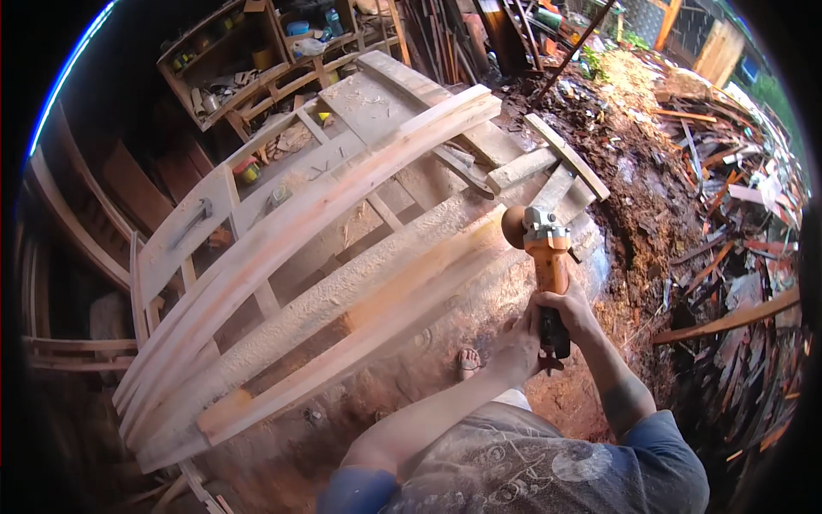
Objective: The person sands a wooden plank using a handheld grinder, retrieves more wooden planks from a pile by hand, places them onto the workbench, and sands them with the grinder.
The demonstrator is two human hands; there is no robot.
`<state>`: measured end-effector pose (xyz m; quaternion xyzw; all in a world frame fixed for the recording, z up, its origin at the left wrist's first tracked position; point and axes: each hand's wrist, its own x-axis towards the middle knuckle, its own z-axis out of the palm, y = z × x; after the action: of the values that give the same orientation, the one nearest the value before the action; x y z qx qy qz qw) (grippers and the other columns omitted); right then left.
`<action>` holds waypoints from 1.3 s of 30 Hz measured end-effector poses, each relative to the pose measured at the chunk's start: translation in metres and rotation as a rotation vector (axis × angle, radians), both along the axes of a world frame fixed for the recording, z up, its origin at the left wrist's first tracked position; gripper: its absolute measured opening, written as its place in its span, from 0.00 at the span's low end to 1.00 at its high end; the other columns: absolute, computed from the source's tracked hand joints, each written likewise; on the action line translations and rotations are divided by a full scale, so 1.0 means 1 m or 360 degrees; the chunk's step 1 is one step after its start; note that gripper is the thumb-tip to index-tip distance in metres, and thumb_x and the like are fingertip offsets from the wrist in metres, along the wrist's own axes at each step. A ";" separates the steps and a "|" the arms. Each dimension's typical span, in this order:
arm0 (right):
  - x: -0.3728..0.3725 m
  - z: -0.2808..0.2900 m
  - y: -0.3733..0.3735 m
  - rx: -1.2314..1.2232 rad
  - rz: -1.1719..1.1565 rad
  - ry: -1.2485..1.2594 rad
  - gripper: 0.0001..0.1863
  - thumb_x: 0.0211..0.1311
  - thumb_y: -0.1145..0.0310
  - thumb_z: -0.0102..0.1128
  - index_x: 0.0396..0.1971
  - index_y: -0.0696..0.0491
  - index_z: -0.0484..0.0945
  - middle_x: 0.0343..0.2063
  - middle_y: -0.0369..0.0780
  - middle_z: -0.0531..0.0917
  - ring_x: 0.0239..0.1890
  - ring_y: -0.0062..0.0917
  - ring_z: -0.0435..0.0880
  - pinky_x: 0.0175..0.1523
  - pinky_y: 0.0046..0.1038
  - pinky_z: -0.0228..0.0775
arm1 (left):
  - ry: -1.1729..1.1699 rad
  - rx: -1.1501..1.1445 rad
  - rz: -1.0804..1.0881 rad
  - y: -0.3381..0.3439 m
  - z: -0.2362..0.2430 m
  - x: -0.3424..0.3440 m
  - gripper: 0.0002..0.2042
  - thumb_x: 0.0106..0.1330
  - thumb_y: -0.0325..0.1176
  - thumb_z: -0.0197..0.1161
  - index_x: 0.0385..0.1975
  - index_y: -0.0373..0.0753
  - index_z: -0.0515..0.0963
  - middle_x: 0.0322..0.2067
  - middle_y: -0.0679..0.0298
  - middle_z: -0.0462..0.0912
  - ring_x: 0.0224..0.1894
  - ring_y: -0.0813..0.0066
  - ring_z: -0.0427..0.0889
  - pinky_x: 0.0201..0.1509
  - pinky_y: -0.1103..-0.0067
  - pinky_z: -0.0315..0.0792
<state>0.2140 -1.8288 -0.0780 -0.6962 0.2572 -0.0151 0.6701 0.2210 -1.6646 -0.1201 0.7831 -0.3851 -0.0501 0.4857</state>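
An angle grinder [547,267] with an orange body and a black rear handle is gripped in both hands. My right hand [568,306] wraps round the middle of its body. Lower on the handle, the fingers of my left hand [517,344] close round it from the left. The grinder's round brown disc [513,227] faces left, close to the right end of a long pale wooden beam [402,295] with an orange-toned patch. I cannot tell whether disc and wood touch. Dusty haze hangs over the beam.
Several curved planks [282,231] lie lengthwise on a dust-covered wooden workbench [347,94]. A hammer [202,218] rests at its left side. Behind stands a shelf [227,60] with containers. Wood scraps [728,188] heap up at the right. My sandalled foot [469,360] is on the dirt floor.
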 end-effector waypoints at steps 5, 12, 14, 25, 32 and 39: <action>0.035 0.023 -0.023 -0.0258 0.0243 0.0088 0.31 0.50 0.69 0.72 0.55 0.62 0.72 0.35 0.41 0.81 0.33 0.25 0.82 0.40 0.28 0.76 | 0.0071 0.0267 0.0006 0.019 0.004 0.022 0.54 0.54 0.55 0.78 0.75 0.30 0.57 0.71 0.44 0.66 0.65 0.48 0.76 0.68 0.59 0.70; 0.059 0.017 0.013 -0.0545 0.0553 0.0343 0.32 0.55 0.64 0.72 0.57 0.60 0.71 0.37 0.41 0.82 0.33 0.24 0.82 0.40 0.27 0.77 | 0.0057 -0.0076 0.0252 0.102 0.023 0.035 0.18 0.62 0.35 0.73 0.49 0.33 0.83 0.48 0.51 0.86 0.54 0.55 0.84 0.65 0.60 0.73; 0.062 0.009 0.048 -0.0645 0.0867 0.0222 0.37 0.56 0.60 0.69 0.62 0.63 0.70 0.42 0.52 0.86 0.40 0.37 0.89 0.45 0.37 0.82 | -0.0237 -0.0106 0.0317 0.118 0.049 0.048 0.15 0.61 0.34 0.73 0.45 0.34 0.83 0.44 0.53 0.86 0.51 0.57 0.84 0.63 0.60 0.73; 0.077 0.007 0.208 -0.0332 0.1609 0.0285 0.35 0.56 0.54 0.73 0.57 0.60 0.73 0.43 0.51 0.87 0.48 0.37 0.88 0.58 0.35 0.77 | -0.0868 0.0285 0.0327 0.224 0.047 0.116 0.06 0.62 0.33 0.69 0.28 0.38 0.81 0.23 0.62 0.82 0.28 0.63 0.82 0.42 0.66 0.78; 0.055 0.001 0.094 -0.0202 0.1038 0.0354 0.20 0.53 0.69 0.73 0.45 0.60 0.81 0.36 0.41 0.86 0.41 0.27 0.85 0.49 0.31 0.79 | -0.0797 0.0046 -0.0035 0.081 0.037 0.145 0.09 0.60 0.34 0.67 0.20 0.41 0.80 0.20 0.61 0.82 0.27 0.63 0.84 0.38 0.71 0.78; 0.076 0.017 0.009 0.0032 0.0372 0.0506 0.12 0.56 0.72 0.71 0.38 0.60 0.82 0.28 0.39 0.84 0.28 0.23 0.84 0.34 0.27 0.78 | -0.0910 0.0006 -0.0375 -0.061 0.019 0.194 0.10 0.57 0.39 0.63 0.16 0.47 0.82 0.19 0.62 0.84 0.25 0.66 0.86 0.37 0.70 0.79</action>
<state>0.2898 -1.8196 -0.0609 -0.7081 0.2775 0.1755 0.6251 0.4151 -1.7256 -0.1012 0.7163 -0.5942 0.1155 0.3471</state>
